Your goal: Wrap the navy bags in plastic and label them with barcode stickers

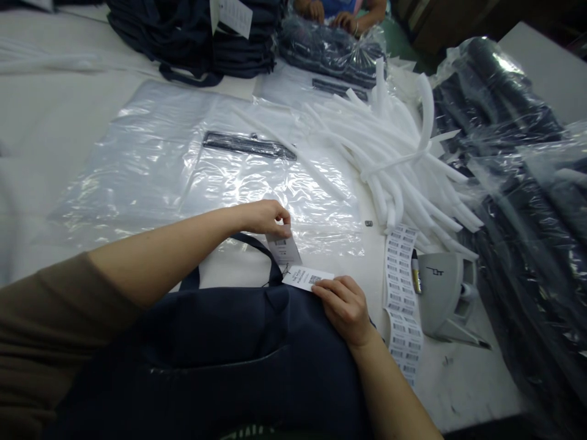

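Observation:
A dark navy bag (229,354) lies in front of me with its strap looping toward the table. My left hand (266,217) is pinched on the top of a white paper hang tag (284,249) just past the bag's edge. My right hand (343,305) rests curled on the bag, its fingertips holding a second white tag with a printed code (306,277) flat against the fabric. Both tags hang from the same spot near the strap.
Clear plastic bags (183,165) cover the table ahead. A pile of white foam tubes (394,159) lies right of centre, a strip of barcode stickers (398,287) and a grey dispenser (447,293) beside it. Bagged dark items (527,201) stack at right. Another person's hands (339,18) work at the far edge.

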Tool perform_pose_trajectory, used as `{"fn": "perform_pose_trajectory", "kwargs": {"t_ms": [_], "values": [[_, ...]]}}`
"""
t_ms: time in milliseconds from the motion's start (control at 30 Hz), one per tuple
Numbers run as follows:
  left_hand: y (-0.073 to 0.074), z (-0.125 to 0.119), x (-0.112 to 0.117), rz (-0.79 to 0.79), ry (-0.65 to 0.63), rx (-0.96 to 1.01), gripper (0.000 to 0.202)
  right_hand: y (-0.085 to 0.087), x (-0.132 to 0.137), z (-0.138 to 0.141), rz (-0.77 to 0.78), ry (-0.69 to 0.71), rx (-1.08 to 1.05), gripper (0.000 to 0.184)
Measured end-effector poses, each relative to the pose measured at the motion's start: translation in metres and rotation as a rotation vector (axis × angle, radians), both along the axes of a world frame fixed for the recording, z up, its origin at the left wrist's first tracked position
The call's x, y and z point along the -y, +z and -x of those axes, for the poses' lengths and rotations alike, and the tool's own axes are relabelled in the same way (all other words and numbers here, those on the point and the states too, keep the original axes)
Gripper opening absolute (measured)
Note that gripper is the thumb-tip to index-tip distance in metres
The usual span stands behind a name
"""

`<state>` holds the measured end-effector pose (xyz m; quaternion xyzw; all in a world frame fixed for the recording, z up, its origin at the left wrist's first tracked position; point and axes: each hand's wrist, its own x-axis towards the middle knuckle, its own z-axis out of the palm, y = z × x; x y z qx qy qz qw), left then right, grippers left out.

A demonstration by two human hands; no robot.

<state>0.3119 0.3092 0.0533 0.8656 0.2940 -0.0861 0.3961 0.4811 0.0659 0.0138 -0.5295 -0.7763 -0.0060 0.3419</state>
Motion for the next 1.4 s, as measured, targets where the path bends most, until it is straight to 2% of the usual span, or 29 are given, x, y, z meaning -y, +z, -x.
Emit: {"fn": "perform_pose_trajectory", "kwargs": {"t_ms": [67, 200, 367, 500, 633, 733, 833, 900, 967, 1067, 1167, 1233, 1300, 1400], "values": [[0.005, -0.005, 0.005, -0.158, -0.049, -0.039, 0.026, 0.001, 0.001, 0.0, 0.006, -0.004, 0.008, 0.029], [0.012, -0.014, 0.016, -0.195, -0.034, -0.08, 0.027, -0.002, 0.004, -0.001, -0.054, -0.088, 0.007, 0.031], [0.002, -0.014, 0.016, -0.21, 0.075, -0.086, 0.029, -0.004, 0.006, -0.001, -0.15, -0.169, 0.033, 0.031], [-0.007, -0.008, 0.017, -0.195, 0.149, -0.032, 0.027, -0.002, 0.001, 0.001, -0.05, -0.106, 0.04, 0.025], [-0.005, -0.001, 0.021, -0.169, 0.197, 0.064, 0.027, 0.005, -0.005, -0.001, 0.047, -0.093, -0.08, 0.023], [-0.004, 0.004, 0.023, -0.14, 0.249, 0.127, 0.027, 0.016, -0.017, -0.009, 0.231, -0.189, -0.322, 0.018], [-0.009, 0.011, 0.026, -0.102, 0.34, 0.185, 0.027, 0.022, -0.036, -0.019, 0.626, -0.313, -0.712, 0.012], [-0.014, 0.017, 0.029, -0.058, 0.404, 0.223, 0.028, 0.02, -0.045, -0.025, 0.862, -0.402, -1.032, 0.019], [-0.02, 0.024, 0.032, -0.007, 0.457, 0.255, 0.029, 0.016, -0.048, -0.028, 0.997, -0.468, -1.271, 0.028], [-0.027, 0.033, 0.035, 0.054, 0.516, 0.294, 0.031, 0.012, -0.042, -0.03, 1.091, -0.454, -1.397, 0.035], [-0.031, 0.035, 0.033, 0.094, 0.54, 0.325, 0.034, 0.015, -0.035, -0.029, 1.125, -0.317, -1.429, 0.048], [-0.029, 0.03, 0.03, 0.111, 0.535, 0.34, 0.035, 0.02, -0.038, -0.027, 1.125, -0.228, -1.362, 0.055], [-0.024, 0.021, 0.027, 0.123, 0.508, 0.35, 0.034, 0.026, -0.049, -0.022, 1.072, -0.193, -1.189, 0.044], [-0.011, 0.001, 0.024, 0.173, 0.43, 0.363, 0.029, 0.035, -0.078, -0.013, 0.794, -0.2, -0.836, 0.021]]}}
